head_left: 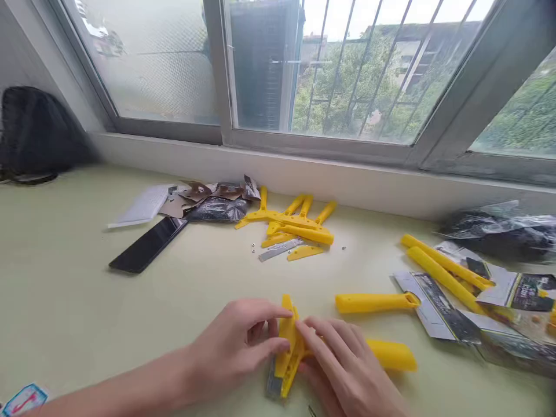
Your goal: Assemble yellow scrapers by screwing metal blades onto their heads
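Left hand (245,336) pinching plate (285,330) by edge, right hand (343,362) grasping scraper (393,355); open table (165,315) leftward.

Both hands (237,341) (347,365) grip a yellow scraper (284,365) over the pale tabletop (195,295), a separate yellow handle (373,303) lying nearby.

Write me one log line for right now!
left hand: touching scraper | right hand: holding scraper | blade: showing at scraper's edge | loose handle: beyond right hand
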`<state>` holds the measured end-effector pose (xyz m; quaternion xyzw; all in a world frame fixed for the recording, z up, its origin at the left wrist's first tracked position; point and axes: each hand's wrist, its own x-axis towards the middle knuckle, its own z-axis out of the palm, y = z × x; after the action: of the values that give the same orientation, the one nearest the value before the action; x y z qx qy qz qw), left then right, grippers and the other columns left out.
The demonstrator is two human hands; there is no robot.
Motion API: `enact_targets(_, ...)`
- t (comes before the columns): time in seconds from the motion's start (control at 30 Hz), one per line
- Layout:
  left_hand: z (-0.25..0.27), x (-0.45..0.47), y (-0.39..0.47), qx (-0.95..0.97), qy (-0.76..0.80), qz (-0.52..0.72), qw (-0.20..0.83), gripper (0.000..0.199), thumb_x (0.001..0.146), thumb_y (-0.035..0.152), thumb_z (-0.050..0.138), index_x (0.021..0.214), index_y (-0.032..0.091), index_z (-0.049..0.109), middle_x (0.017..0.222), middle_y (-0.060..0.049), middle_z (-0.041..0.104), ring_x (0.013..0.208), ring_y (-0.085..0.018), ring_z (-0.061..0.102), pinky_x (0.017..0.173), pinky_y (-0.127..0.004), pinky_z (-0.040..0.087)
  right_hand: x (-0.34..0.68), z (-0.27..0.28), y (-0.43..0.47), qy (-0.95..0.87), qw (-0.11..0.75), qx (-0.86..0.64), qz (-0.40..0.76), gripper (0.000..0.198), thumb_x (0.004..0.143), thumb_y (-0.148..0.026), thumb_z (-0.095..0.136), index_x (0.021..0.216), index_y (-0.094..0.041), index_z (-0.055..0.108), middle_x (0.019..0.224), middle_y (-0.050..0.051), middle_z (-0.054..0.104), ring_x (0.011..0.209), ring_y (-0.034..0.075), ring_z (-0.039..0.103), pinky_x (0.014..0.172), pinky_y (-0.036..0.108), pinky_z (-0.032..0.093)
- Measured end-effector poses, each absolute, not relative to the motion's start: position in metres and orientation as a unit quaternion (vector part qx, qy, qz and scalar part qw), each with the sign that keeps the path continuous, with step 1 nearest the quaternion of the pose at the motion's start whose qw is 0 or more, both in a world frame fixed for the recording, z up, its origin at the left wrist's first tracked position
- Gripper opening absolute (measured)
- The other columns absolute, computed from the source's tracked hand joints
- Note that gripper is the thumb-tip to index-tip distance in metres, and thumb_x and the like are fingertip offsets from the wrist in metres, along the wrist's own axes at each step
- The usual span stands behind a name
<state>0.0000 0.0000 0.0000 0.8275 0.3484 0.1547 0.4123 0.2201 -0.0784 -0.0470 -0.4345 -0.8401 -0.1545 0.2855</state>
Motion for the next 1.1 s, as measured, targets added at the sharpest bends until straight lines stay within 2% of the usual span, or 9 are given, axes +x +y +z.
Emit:
enact_targets(0.07, 0.000, -0.001, 0.000, 0.832, 0.356, 0.154, 0.397, 0.025, 0.096, 0.036, 0.061, 0.117, 0.027, 0.069, 0.084, 0.002, 0.062, 0.066, -0.010, 0.048, 0.063, -0.023, 0.042, 0.221, -0.046, -0.077, -0.840, 0.287, -0.434, -0.153, 0.034, 0.104, -0.023, 0.046, 0.128, -0.005, 0.061, 0.111, 0.014, 0.071, 0.096, 0.025, 0.060, 0.079, 0.036, 0.054)
enact_targets(0.17, -0.001, -0.001, -0.001, 0.846, 0.364, 0.167, 0.353, 0.033, 0.094, 0.041, 0.062, 0.122, 0.026, 0.065, 0.099, -0.002, 0.065, 0.072, -0.012, 0.054, 0.069, -0.026, 0.048, 0.223, -0.044, -0.076, -0.840, 0.292, -0.433, -0.147, 0.034, 0.104, -0.023, 0.047, 0.128, -0.005, 0.060, 0.111, 0.014, 0.071, 0.097, 0.025, 0.060, 0.080, 0.036, 0.053)
enact_targets(0.27, -0.002, -0.001, -0.002, 0.870, 0.356, 0.176, 0.292, 0.058, 0.086, 0.050, 0.071, 0.136, 0.023, 0.057, 0.132, -0.010, 0.060, 0.107, -0.022, 0.061, 0.092, -0.036, 0.052, 0.223, -0.043, -0.076, -0.840, 0.294, -0.433, -0.143, 0.034, 0.103, -0.022, 0.047, 0.129, -0.004, 0.060, 0.112, 0.015, 0.071, 0.098, 0.025, 0.060, 0.079, 0.035, 0.053)
enact_targets(0.33, -0.002, 0.000, -0.002, 0.889, 0.342, 0.157, 0.260, 0.074, 0.081, 0.057, 0.074, 0.142, 0.022, 0.052, 0.150, -0.014, 0.047, 0.130, -0.031, 0.051, 0.106, -0.044, 0.048, 0.222, -0.042, -0.076, -0.840, 0.296, -0.430, -0.145, 0.034, 0.103, -0.021, 0.047, 0.129, -0.004, 0.060, 0.112, 0.015, 0.071, 0.097, 0.025, 0.060, 0.078, 0.035, 0.053)
enact_targets(0.43, 0.002, 0.001, 0.000, 0.906, 0.328, 0.105, 0.245, 0.087, 0.079, 0.061, 0.073, 0.152, 0.024, 0.043, 0.164, -0.014, 0.028, 0.143, -0.036, 0.040, 0.113, -0.053, 0.042, 0.222, -0.041, -0.076, -0.840, 0.298, -0.430, -0.142, 0.034, 0.103, -0.020, 0.046, 0.129, -0.003, 0.060, 0.112, 0.015, 0.071, 0.097, 0.024, 0.059, 0.078, 0.034, 0.053)
enact_targets(0.53, 0.008, -0.002, 0.005, 0.909, 0.308, 0.067, 0.274, 0.101, 0.075, 0.064, 0.076, 0.157, 0.023, 0.033, 0.167, -0.013, 0.023, 0.147, -0.037, 0.034, 0.117, -0.056, 0.037, 0.222, -0.042, -0.076, -0.843, 0.294, -0.429, -0.136, 0.034, 0.103, -0.021, 0.047, 0.129, -0.003, 0.059, 0.113, 0.015, 0.070, 0.097, 0.025, 0.059, 0.078, 0.035, 0.053)
enact_targets(0.63, 0.015, -0.005, 0.009, 0.908, 0.287, 0.060, 0.299, 0.107, 0.071, 0.062, 0.080, 0.158, 0.022, 0.031, 0.165, -0.013, 0.027, 0.149, -0.037, 0.032, 0.119, -0.056, 0.035, 0.222, -0.042, -0.076, -0.845, 0.291, -0.430, -0.129, 0.034, 0.102, -0.020, 0.049, 0.130, -0.004, 0.059, 0.114, 0.015, 0.070, 0.098, 0.025, 0.058, 0.079, 0.035, 0.054)
enact_targets(0.83, 0.019, -0.007, 0.012, 0.910, 0.256, 0.081, 0.316, 0.096, 0.074, 0.050, 0.082, 0.154, 0.019, 0.038, 0.153, -0.011, 0.049, 0.137, -0.029, 0.045, 0.114, -0.045, 0.044, 0.221, -0.040, -0.077, -0.844, 0.295, -0.432, -0.122, 0.033, 0.101, -0.018, 0.050, 0.129, -0.004, 0.059, 0.114, 0.015, 0.069, 0.098, 0.025, 0.058, 0.079, 0.035, 0.054)
enact_targets(1.1, 0.015, -0.007, 0.010, 0.912, 0.238, 0.093, 0.320, 0.096, 0.073, 0.045, 0.085, 0.152, 0.022, 0.037, 0.145, -0.006, 0.055, 0.129, -0.025, 0.050, 0.109, -0.040, 0.047, 0.221, -0.039, -0.077, -0.841, 0.302, -0.433, -0.113, 0.034, 0.099, -0.015, 0.050, 0.131, -0.006, 0.058, 0.114, 0.014, 0.070, 0.099, 0.024, 0.059, 0.079, 0.034, 0.054)
